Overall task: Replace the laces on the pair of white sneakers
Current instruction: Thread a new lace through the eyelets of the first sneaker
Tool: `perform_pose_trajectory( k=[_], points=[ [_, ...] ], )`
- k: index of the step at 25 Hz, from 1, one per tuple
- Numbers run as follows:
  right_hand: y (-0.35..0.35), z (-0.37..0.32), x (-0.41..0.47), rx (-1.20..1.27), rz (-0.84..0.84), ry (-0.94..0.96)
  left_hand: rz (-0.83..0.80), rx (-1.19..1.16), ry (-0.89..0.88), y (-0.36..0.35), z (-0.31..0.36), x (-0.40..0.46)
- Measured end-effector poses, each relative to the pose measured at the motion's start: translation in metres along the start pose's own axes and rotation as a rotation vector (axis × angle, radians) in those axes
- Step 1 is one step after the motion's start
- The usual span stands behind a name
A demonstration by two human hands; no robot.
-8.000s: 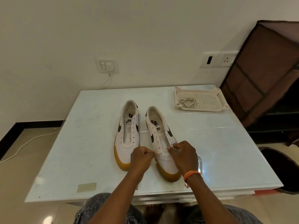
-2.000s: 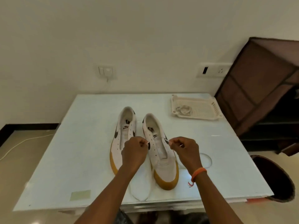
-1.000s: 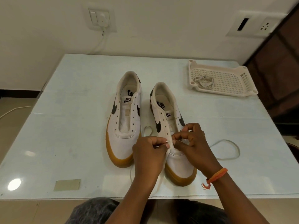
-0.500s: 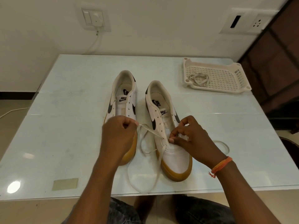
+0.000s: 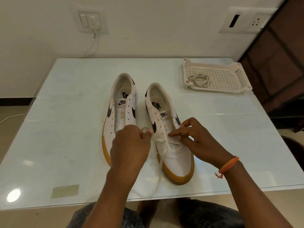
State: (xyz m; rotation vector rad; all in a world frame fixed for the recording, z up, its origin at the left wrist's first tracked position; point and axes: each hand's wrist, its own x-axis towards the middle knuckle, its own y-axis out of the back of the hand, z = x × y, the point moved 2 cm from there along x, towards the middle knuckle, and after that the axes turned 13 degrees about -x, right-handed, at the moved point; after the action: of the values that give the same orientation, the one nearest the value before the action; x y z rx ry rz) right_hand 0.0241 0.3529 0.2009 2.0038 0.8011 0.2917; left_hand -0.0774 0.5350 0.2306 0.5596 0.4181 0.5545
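Two white sneakers with gum soles stand side by side on the table, toes toward me. The left sneaker [image 5: 120, 116] has bare eyelets. The right sneaker [image 5: 171, 145] carries a white lace [image 5: 162, 155] through its lowest eyelets, and the lace hangs in a loop past the table's front edge. My left hand [image 5: 131, 145] pinches one end of this lace just left of the shoe. My right hand [image 5: 197, 139] rests on the right sneaker's eyelet row, fingertips pinched on the lace there. Another coiled lace [image 5: 199, 79] lies in the tray.
A white perforated plastic tray [image 5: 230, 79] sits at the table's back right. The glossy white table [image 5: 65, 129] has a tape patch [image 5: 65, 191] near its front left. A brown cabinet [image 5: 283, 63] stands to the right, and a wall socket with a cable [image 5: 93, 22] behind.
My left hand has come back in from the left toward the right sneaker, so the lace it was pulling taut is now slack. My right hand stays on the eyelets.
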Motion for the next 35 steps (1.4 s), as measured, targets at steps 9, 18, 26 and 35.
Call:
perform_pose_trajectory(
  k=[9,18,26,35],
  points=[
    [0.004,0.01,0.001,0.037,0.103,0.077,-0.018,-0.444,0.071,-0.031,-0.001,0.0],
    [0.009,0.012,0.002,0.132,0.07,0.053,0.173,-0.502,0.079,0.009,-0.002,0.022],
    [0.01,0.009,0.002,0.15,0.046,0.037,-0.233,-0.138,0.238,-0.012,-0.002,-0.002],
    [0.012,0.01,0.001,0.132,0.025,0.029,-0.016,-0.346,0.016,-0.022,0.009,0.002]
  ],
)
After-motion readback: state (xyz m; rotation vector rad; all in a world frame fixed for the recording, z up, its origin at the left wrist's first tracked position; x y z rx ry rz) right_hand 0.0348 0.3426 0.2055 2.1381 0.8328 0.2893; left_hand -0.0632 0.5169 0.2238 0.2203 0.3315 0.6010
